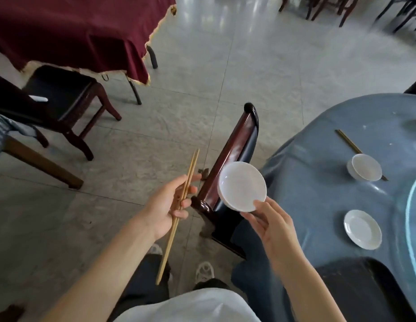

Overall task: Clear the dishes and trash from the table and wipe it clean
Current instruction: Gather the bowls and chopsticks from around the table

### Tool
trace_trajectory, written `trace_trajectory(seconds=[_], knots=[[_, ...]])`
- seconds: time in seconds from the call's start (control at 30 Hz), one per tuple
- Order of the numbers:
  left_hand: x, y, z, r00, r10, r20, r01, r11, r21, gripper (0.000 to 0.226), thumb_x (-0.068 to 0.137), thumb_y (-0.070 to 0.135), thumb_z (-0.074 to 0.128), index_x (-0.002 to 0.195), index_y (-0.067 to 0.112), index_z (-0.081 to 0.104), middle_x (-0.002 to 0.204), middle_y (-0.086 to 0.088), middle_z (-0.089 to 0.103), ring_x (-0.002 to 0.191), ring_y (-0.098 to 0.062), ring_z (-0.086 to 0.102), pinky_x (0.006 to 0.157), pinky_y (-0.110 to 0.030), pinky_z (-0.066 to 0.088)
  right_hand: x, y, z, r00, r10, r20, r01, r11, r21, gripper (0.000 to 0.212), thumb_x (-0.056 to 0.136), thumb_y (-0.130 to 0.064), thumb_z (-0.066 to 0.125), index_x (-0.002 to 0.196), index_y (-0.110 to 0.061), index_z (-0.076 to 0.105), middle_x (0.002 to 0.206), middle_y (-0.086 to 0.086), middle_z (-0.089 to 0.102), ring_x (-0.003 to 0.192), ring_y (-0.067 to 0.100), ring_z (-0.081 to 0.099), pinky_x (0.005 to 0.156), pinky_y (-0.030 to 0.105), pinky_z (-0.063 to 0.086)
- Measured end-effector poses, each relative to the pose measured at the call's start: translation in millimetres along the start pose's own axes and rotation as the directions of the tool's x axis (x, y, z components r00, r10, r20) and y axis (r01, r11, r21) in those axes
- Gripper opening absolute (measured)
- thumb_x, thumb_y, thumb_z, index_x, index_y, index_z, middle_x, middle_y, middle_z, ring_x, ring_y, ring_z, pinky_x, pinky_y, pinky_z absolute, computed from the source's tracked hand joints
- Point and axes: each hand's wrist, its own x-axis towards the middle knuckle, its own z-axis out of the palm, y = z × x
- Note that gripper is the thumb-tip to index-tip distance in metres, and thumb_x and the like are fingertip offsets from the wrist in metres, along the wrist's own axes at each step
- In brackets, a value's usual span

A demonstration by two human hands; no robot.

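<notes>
Dishes mid-clearing: left hand (166, 206) fingers curled round chopsticks (179, 212); right hand (269, 225) pinches stacked saucers (242, 185) at rim. Plate (362, 229), bowl (365, 167) beyond right fingertips on table (318, 182). Next, probably: offload, return.

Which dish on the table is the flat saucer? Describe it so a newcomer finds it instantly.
Start at the blue-covered table on the right. Of the two white dishes on it, the saucer lies nearer the camera, alone. The other, a bowl, is deeper and sits on dark chopsticks.
</notes>
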Motion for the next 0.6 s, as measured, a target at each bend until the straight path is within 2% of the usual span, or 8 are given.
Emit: trace_trajectory(seconds=[0.13,0.33,0.47,0.53,0.6], knots=[[45.6,54.3,-31.2,0.998,-0.020,0.052,0.023,0.997,-0.071,0.035,0.103,0.024,0.048,0.123,0.008,0.071,0.079,0.001,0.059,0.055,-0.007,0.042,0.038,-0.017,0.028,36.0,-10.3,59.5,1.000,0.020,-0.010,-0.020,1.000,0.018,0.023,0.097,-0.019,0.068,0.119,-0.022,0.074,0.111,0.001,0.078,0.105,0.022,0.076,0.086,0.027,0.062],[125.4,139.9,-84.7,0.993,-0.097,0.063,0.099,0.994,-0.036,0.032,0.103,0.024,0.050,0.119,0.010,0.075,0.081,0.001,0.064,0.060,-0.009,0.048,0.044,-0.021,0.039,92.7,-19.4,160.0,0.986,0.084,-0.142,-0.057,0.980,0.189,0.023,0.094,-0.016,0.070,0.116,-0.023,0.072,0.110,0.008,0.078,0.102,0.026,0.077,0.073,0.027,0.064],[161.2,192.1,-109.0,0.982,-0.167,0.086,0.168,0.986,-0.012,0.031,0.103,0.025,0.052,0.119,0.010,0.075,0.083,0.001,0.065,0.062,-0.010,0.050,0.049,-0.022,0.042,119.8,-32.3,216.3,0.984,0.083,-0.160,-0.032,0.955,0.296,0.028,0.094,-0.015,0.068,0.121,-0.024,0.070,0.119,0.007,0.076,0.111,0.025,0.074,0.088,0.030,0.062],[181.5,214.1,-114.3,0.974,-0.208,0.090,0.208,0.978,0.015,0.031,0.103,0.024,0.052,0.117,0.011,0.076,0.085,0.002,0.066,0.063,-0.009,0.052,0.050,-0.022,0.043,132.4,-40.7,234.8,0.980,0.084,-0.181,-0.024,0.950,0.312,0.032,0.094,-0.014,0.067,0.124,-0.023,0.071,0.120,0.007,0.076,0.113,0.025,0.072,0.089,0.030,0.062],[206.4,233.9,-113.5,0.959,-0.256,0.121,0.254,0.967,0.032,0.031,0.103,0.023,0.052,0.118,0.012,0.076,0.087,0.002,0.066,0.062,-0.008,0.053,0.051,-0.021,0.044,144.7,-49.8,247.2,0.974,0.083,-0.211,-0.011,0.946,0.323,0.033,0.095,-0.013,0.067,0.125,-0.023,0.072,0.121,0.010,0.075,0.107,0.022,0.073,0.086,0.029,0.062]])
